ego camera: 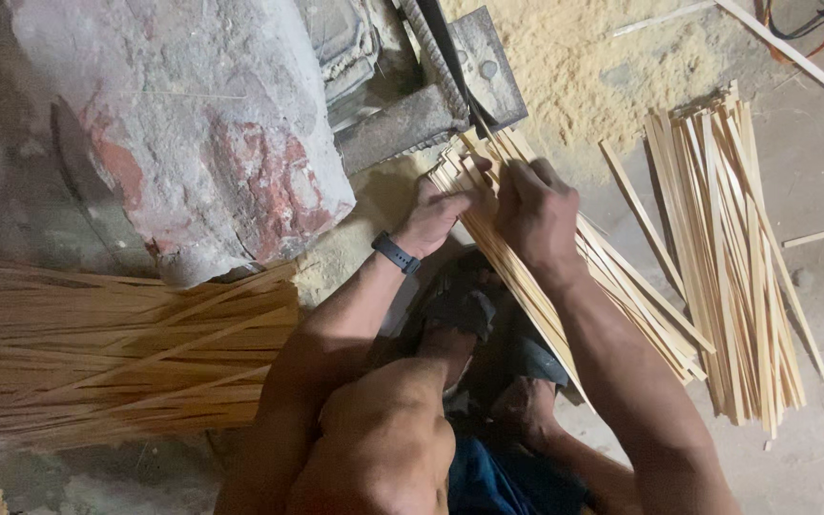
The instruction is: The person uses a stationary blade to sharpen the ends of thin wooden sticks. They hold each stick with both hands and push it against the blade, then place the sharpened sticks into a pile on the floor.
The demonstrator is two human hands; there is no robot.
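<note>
My left hand (436, 217), with a dark band on its wrist, and my right hand (536, 212) both grip a bundle of thin pale wooden strips (622, 296). The bundle runs diagonally from the upper middle down to the right, under my right forearm. Its upper ends (469, 157) meet a dark metal blade (450, 57) fixed to a metal block (412, 119). My bent knee shows at the bottom centre.
A second pile of pale strips (731, 257) lies on the concrete floor at right. Finer yellow slivers (116, 353) are heaped at left. A worn red-and-grey stone block (193, 124) stands upper left. Sawdust (584, 67) covers the floor above.
</note>
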